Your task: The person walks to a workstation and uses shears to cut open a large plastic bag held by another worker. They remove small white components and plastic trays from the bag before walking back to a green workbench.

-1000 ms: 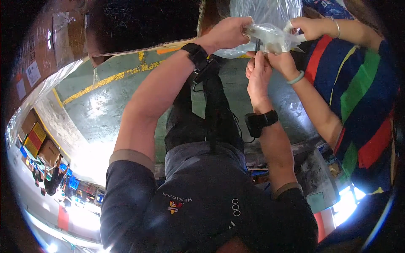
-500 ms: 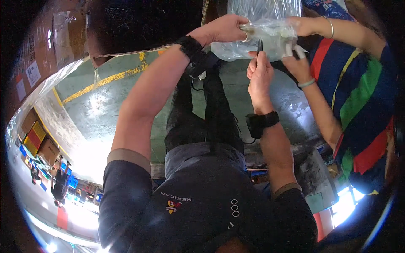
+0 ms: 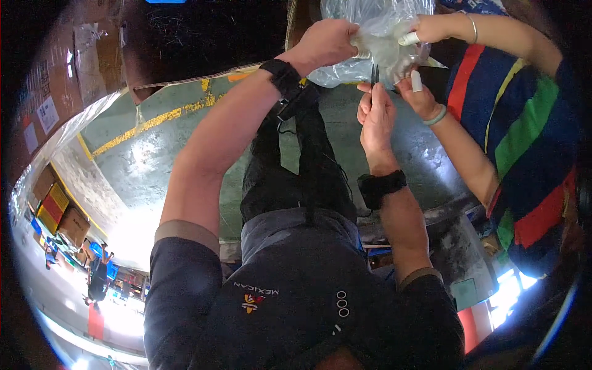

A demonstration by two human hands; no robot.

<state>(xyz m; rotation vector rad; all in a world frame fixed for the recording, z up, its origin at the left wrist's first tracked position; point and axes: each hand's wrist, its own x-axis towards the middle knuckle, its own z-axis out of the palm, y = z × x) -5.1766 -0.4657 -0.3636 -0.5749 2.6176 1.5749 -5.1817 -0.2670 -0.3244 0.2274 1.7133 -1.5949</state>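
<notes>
My left hand (image 3: 328,43) is closed on the edge of a clear plastic bag (image 3: 385,46), with a pale covering on a finger. The bag is crumpled, and what it contains is hard to make out. Below it, my right hand (image 3: 377,117) grips black tweezers (image 3: 375,75), their thin tips pointing up toward the bag. A co-worker's upper hand (image 3: 427,29) holds the bag from the right. The co-worker's lower hand (image 3: 424,98), with white finger covers, is at the bag's lower right side.
More clear plastic sheeting (image 3: 345,75) lies under the bag. A dark-lined cardboard box (image 3: 203,40) stands at upper left, beside another taped carton (image 3: 55,80). The co-worker in a striped top (image 3: 524,148) is close on the right. Green floor (image 3: 179,154) with a yellow line shows below.
My left hand and the bag have shifted slightly left. My right hand has dropped a little with the tweezers, and the co-worker's lower hand has moved left and down.
</notes>
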